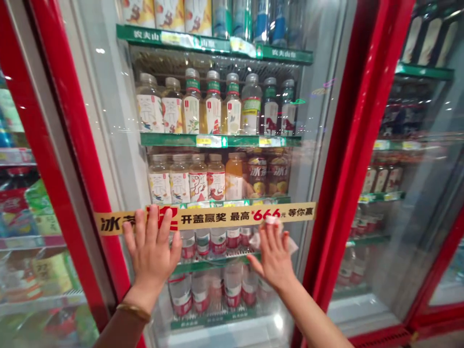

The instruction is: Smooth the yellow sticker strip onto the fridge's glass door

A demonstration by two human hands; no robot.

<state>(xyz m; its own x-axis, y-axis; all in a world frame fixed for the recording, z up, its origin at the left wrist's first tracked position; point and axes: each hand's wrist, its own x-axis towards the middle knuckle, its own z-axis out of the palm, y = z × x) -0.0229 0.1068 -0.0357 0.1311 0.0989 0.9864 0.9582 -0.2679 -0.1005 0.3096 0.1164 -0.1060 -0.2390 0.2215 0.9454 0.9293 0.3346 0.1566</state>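
Glass cooler door (119, 121) with a red metal frame (348, 145) fills the view, standing between two more red-framed glass-fronted coolers (409, 203) at either side. Behind the pane, green-edged shelves (217, 141) carry rows of clear plastic drink bottles (213, 104) with white, yellow and red labels. A long yellow paper banner (217, 218) with black and red printed characters runs across the glass at mid-height. The person's left hand (152, 251), a thin gold bangle (134, 311) at the wrist, lies flat on the pane with fingers spread wide, its fingertips on the banner. The right hand (275, 256) presses a crumpled white cloth (270, 232) against the glass just below the banner, fingers extended over it.
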